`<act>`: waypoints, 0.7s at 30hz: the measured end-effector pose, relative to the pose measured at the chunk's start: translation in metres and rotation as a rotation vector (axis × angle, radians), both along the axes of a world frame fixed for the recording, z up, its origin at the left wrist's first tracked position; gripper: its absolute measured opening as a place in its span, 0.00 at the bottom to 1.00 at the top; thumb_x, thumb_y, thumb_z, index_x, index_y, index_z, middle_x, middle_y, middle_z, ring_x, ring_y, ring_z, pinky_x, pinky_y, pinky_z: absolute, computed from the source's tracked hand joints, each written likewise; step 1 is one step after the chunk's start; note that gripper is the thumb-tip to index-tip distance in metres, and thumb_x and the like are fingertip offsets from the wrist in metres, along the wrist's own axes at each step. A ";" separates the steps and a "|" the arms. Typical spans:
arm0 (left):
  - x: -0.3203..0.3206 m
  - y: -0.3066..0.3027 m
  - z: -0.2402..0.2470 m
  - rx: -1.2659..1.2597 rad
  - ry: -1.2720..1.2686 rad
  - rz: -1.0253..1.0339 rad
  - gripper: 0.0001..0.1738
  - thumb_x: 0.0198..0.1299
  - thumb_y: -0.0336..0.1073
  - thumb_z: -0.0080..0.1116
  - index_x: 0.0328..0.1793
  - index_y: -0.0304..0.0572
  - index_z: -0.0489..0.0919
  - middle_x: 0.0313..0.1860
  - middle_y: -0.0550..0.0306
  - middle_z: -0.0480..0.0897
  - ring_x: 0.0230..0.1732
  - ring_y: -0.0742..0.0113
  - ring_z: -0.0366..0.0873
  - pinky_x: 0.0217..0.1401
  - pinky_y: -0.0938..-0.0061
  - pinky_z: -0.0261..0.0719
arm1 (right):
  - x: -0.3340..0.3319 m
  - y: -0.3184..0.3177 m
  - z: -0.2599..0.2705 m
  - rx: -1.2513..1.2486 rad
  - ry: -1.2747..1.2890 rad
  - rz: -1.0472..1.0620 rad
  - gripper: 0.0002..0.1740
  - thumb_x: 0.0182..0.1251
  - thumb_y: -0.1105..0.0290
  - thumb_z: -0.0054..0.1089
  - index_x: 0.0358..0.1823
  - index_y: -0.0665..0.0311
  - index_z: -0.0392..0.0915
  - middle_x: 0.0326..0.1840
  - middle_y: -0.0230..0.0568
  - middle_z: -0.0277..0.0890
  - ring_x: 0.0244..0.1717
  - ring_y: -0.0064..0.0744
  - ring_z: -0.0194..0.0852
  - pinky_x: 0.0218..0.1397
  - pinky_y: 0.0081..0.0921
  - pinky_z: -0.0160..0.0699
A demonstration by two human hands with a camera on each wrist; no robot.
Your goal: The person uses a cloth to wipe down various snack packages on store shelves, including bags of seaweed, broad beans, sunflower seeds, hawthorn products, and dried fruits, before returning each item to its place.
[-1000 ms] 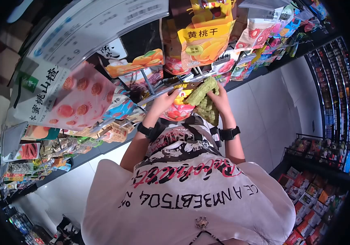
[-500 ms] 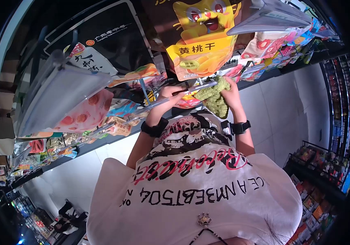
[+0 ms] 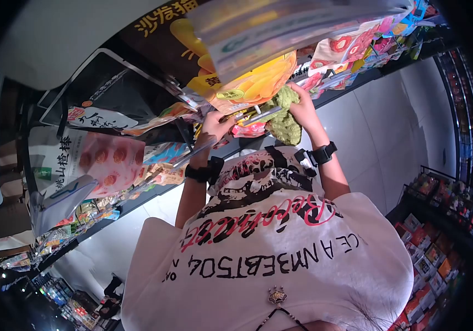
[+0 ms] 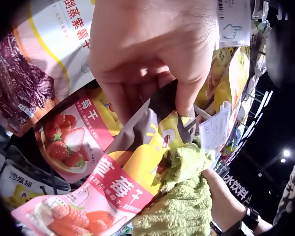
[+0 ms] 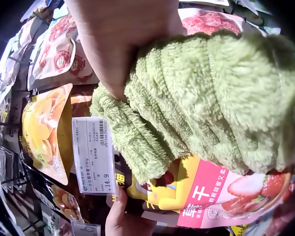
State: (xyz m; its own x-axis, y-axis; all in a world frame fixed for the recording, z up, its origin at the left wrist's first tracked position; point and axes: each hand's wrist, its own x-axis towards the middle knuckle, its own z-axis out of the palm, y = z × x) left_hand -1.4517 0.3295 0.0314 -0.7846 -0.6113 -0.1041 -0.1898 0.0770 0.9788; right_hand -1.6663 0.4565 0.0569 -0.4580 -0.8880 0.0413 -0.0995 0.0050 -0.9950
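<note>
My left hand pinches the dark top edge of a dried strawberry bag, a pink and yellow pouch with a cartoon cat. In my right hand is a fluffy green cloth, bunched and gripped between thumb and fingers. The cloth lies against the front of the pouch and covers part of the cat, as the right wrist view shows. Beside the pouch's top, a white price tag sits on the end of a rack hook. A yellow dried peach bag hangs just above both hands.
Metal rack hooks stick out around the left hand. Another strawberry bag hangs behind the held one, beside a purple sweet potato bag. A clear tag holder juts close to the head camera. Pale floor tiles lie right.
The head view has shifted along the rack. Both hands have moved a little away from the body, with the pouch now partly beneath the hanging peach bag. The cloth has become more bunched.
</note>
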 end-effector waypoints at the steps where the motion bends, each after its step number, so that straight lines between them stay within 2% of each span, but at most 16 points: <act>1: 0.001 -0.003 -0.015 -0.048 0.065 0.016 0.13 0.54 0.36 0.54 0.37 0.30 0.75 0.16 0.63 0.72 0.18 0.83 0.62 0.19 0.83 0.63 | -0.002 -0.001 -0.003 -0.007 0.007 0.004 0.13 0.47 0.81 0.49 0.37 0.68 0.68 0.33 0.31 0.69 0.38 0.17 0.64 0.44 0.16 0.63; 3: -0.003 0.002 0.004 -0.085 0.026 0.009 0.12 0.53 0.36 0.55 0.37 0.32 0.76 0.16 0.63 0.72 0.19 0.84 0.62 0.20 0.83 0.63 | -0.006 -0.001 -0.008 -0.002 -0.001 0.015 0.14 0.47 0.82 0.48 0.39 0.68 0.68 0.33 0.32 0.69 0.39 0.18 0.64 0.45 0.17 0.63; 6: -0.004 0.004 0.001 -0.070 -0.012 0.037 0.11 0.52 0.34 0.56 0.36 0.31 0.76 0.16 0.63 0.73 0.20 0.84 0.63 0.21 0.82 0.64 | -0.009 0.000 -0.012 0.001 0.058 0.040 0.16 0.45 0.82 0.47 0.39 0.68 0.68 0.33 0.32 0.69 0.39 0.19 0.64 0.46 0.18 0.63; 8: -0.004 -0.001 -0.007 0.154 -0.241 0.082 0.15 0.51 0.24 0.53 0.46 0.28 0.70 0.42 0.55 0.75 0.42 0.72 0.71 0.46 0.79 0.69 | -0.009 -0.003 -0.013 -0.039 0.062 0.014 0.18 0.44 0.83 0.46 0.41 0.68 0.68 0.34 0.35 0.70 0.40 0.20 0.65 0.46 0.18 0.63; 9: -0.005 0.000 -0.005 0.155 -0.242 0.081 0.15 0.51 0.24 0.53 0.46 0.28 0.70 0.42 0.55 0.75 0.42 0.72 0.71 0.46 0.79 0.69 | -0.008 -0.006 -0.014 -0.038 0.060 0.014 0.18 0.44 0.83 0.46 0.41 0.68 0.68 0.34 0.35 0.70 0.40 0.20 0.65 0.46 0.18 0.63; 11: -0.011 0.002 0.001 -0.063 0.025 0.222 0.14 0.50 0.24 0.54 0.45 0.28 0.70 0.42 0.53 0.75 0.42 0.69 0.72 0.46 0.78 0.69 | -0.005 -0.014 -0.013 -0.040 0.016 -0.072 0.19 0.44 0.83 0.46 0.42 0.69 0.67 0.35 0.37 0.71 0.40 0.22 0.66 0.46 0.18 0.64; 12: -0.016 -0.001 0.000 -0.191 -0.053 0.280 0.16 0.50 0.24 0.55 0.45 0.27 0.69 0.43 0.51 0.75 0.42 0.68 0.72 0.46 0.77 0.70 | -0.005 -0.017 -0.010 -0.018 0.044 -0.099 0.19 0.45 0.82 0.47 0.43 0.69 0.68 0.35 0.38 0.72 0.39 0.24 0.68 0.45 0.19 0.65; 13: -0.019 -0.005 -0.003 -0.194 -0.054 0.272 0.16 0.50 0.24 0.55 0.45 0.27 0.69 0.43 0.51 0.75 0.42 0.68 0.72 0.46 0.77 0.70 | -0.004 -0.017 -0.007 -0.020 0.042 -0.107 0.19 0.45 0.82 0.47 0.43 0.69 0.68 0.35 0.38 0.72 0.39 0.24 0.68 0.45 0.19 0.65; 15: -0.025 -0.012 -0.023 -0.266 0.295 0.518 0.07 0.48 0.22 0.53 0.36 0.28 0.73 0.26 0.57 0.78 0.31 0.73 0.74 0.36 0.78 0.71 | -0.005 -0.014 0.001 0.030 0.080 -0.153 0.18 0.45 0.80 0.48 0.43 0.69 0.68 0.34 0.41 0.73 0.37 0.26 0.71 0.44 0.21 0.67; 16: -0.025 -0.016 -0.039 -0.036 0.417 0.549 0.11 0.49 0.30 0.55 0.38 0.32 0.73 0.26 0.55 0.78 0.31 0.73 0.75 0.36 0.77 0.72 | -0.012 -0.007 0.003 0.118 0.113 -0.058 0.23 0.47 0.78 0.50 0.50 0.69 0.66 0.43 0.41 0.72 0.45 0.25 0.68 0.49 0.21 0.64; 19: -0.023 -0.019 -0.050 -0.067 0.316 0.480 0.12 0.49 0.32 0.55 0.38 0.32 0.73 0.27 0.54 0.78 0.32 0.72 0.75 0.36 0.77 0.72 | -0.023 0.020 0.015 0.197 0.248 -0.027 0.23 0.46 0.77 0.51 0.49 0.68 0.67 0.42 0.41 0.72 0.44 0.25 0.68 0.49 0.21 0.65; 20: -0.018 -0.016 -0.054 -0.082 0.255 0.449 0.12 0.49 0.33 0.55 0.38 0.32 0.73 0.27 0.54 0.78 0.32 0.71 0.75 0.36 0.77 0.72 | -0.028 0.031 0.005 0.144 0.318 -0.089 0.23 0.45 0.77 0.50 0.48 0.69 0.67 0.36 0.46 0.73 0.40 0.30 0.72 0.45 0.23 0.67; 21: -0.012 -0.009 -0.057 -0.094 0.191 0.420 0.12 0.49 0.33 0.55 0.38 0.33 0.73 0.27 0.54 0.78 0.32 0.71 0.75 0.36 0.76 0.72 | -0.034 0.044 0.006 0.147 0.318 -0.089 0.23 0.45 0.77 0.50 0.48 0.69 0.67 0.36 0.46 0.73 0.40 0.30 0.72 0.45 0.23 0.67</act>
